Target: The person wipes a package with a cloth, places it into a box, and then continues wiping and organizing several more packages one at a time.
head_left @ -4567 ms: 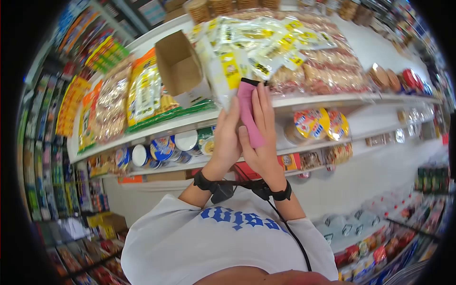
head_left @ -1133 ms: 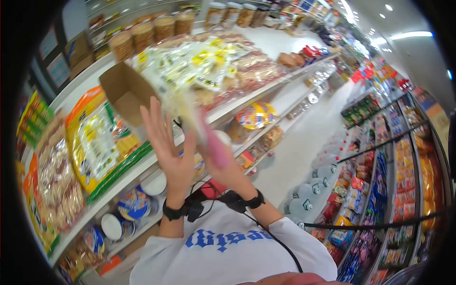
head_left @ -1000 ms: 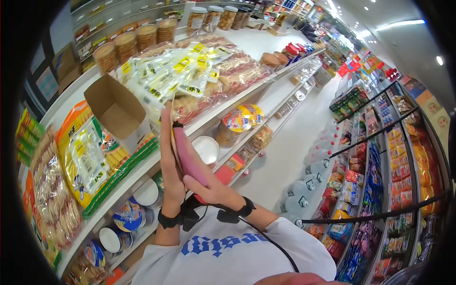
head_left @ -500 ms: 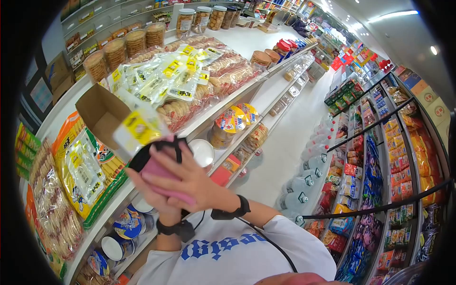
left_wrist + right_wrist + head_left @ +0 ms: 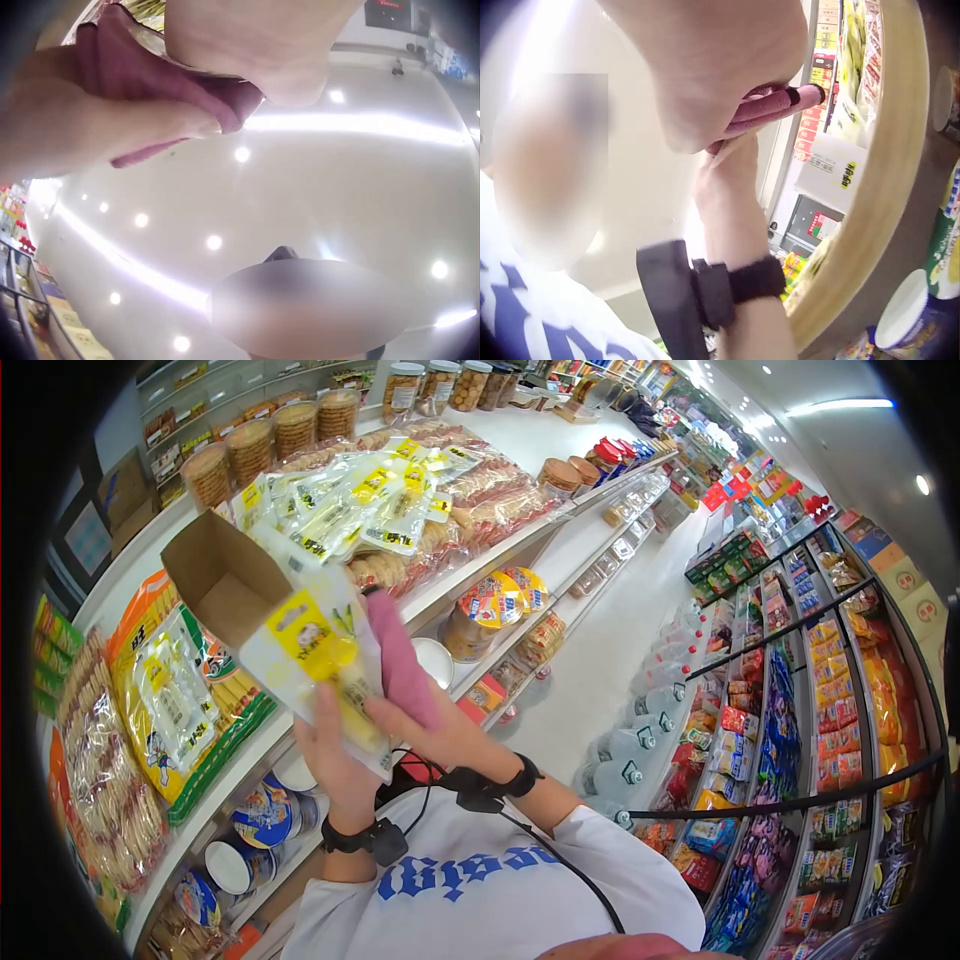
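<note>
In the head view my left hand (image 5: 338,765) grips the lower part of a clear packet (image 5: 355,695) with a yellow label, tilted up before the shelf. My right hand (image 5: 440,735) holds a pink cloth item (image 5: 400,665) with a dark edge against the packet's right side. The left wrist view shows the pink cloth (image 5: 142,75) between the heel of my left hand (image 5: 247,45) and my right hand (image 5: 82,120). Folded pink cloth (image 5: 769,109) sticks out past my right hand (image 5: 727,67) in the right wrist view, with my left hand (image 5: 727,180) below it.
An open cardboard box (image 5: 225,575) stands just behind the packet, left of heaped yellow-labelled packets (image 5: 350,500). Large snack bags (image 5: 180,690) lie at the left. Tubs (image 5: 485,610) fill the shelf below, and water bottles (image 5: 610,775) stand on the floor.
The packet has come into fuller view, with its front towards the head camera. The pink cloth, earlier around its lower end under my right fingers, now stands upright at its right.
</note>
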A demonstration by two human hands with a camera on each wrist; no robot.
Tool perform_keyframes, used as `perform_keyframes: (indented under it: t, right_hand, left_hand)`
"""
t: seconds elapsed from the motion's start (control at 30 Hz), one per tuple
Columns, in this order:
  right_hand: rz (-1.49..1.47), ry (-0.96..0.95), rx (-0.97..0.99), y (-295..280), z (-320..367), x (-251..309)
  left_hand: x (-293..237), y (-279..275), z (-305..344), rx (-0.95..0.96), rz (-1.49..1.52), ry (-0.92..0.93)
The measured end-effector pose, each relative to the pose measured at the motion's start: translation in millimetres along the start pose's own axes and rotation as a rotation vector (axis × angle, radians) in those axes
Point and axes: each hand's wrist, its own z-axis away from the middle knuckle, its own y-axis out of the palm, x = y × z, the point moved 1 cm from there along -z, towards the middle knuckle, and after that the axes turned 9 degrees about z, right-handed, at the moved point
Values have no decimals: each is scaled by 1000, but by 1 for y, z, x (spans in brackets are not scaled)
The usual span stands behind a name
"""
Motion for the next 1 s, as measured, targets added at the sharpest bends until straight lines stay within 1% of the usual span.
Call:
perform_keyframes:
  t: [0.07, 0.1, 0.2, 0.3, 0.4, 0.43, 0.47, 0.53, 0.63, 0.73, 0.77, 0.8, 0.83, 0.87, 0.9, 0.97, 1.0]
  right_hand:
    - [-191, 104, 117, -4, 0, -1]
    - [-138, 67, 116, -4, 0, -3]
    - [-25, -44, 95, -3, -4, 1]
    - [47, 42, 166, -9, 1, -9]
    - [-33, 167, 169, -9, 0, 1]
    - [14, 104, 139, -10, -1, 0]
    - [66, 100, 135, -13, -2, -1]
    - [166, 88, 136, -17, -2, -7]
    - [10, 17, -238, -7, -3, -18]
    - [-106, 206, -474, -14, -4, -2]
    - [135, 133, -395, -11, -6, 5]
    - [371, 47, -339, -8, -9, 12]
    - [682, -221, -286, 0, -19, 23]
    - [791, -355, -211, 5, -21, 25]
    - [887, -498, -142, 9, -21, 26]
    - [654, -510, 38, 22, -15, 11]
    - [621, -549, 102, 25, -15, 0]
  left_hand:
    - [-9, 0, 1, 73, -58, -11]
    - [-16, 8, 2, 44, -122, 19]
    - [-14, -27, 3, 19, -277, 82]
    - [-25, -27, -4, -67, -235, 12]
    - [-22, -4, 0, 4, -281, 85]
    - [-22, -2, 1, 56, -288, 53]
    - [-21, 1, 2, 108, -296, 22]
    - [-20, 9, -2, 203, -124, 2]
    - [-25, 19, -12, 103, -51, 142]
    - [-30, 15, -16, 148, -46, 92]
    - [-24, -5, -14, 164, 99, -117]
    - [-17, -3, -8, 64, 124, -182]
    - [-10, 4, 1, -37, 148, -249]
    - [-4, 6, 8, -138, 173, -316]
    - [4, -1, 10, -157, 188, -267]
    - [-16, 13, -10, 70, 544, -297]
    - [-27, 15, -23, 171, 705, -285]
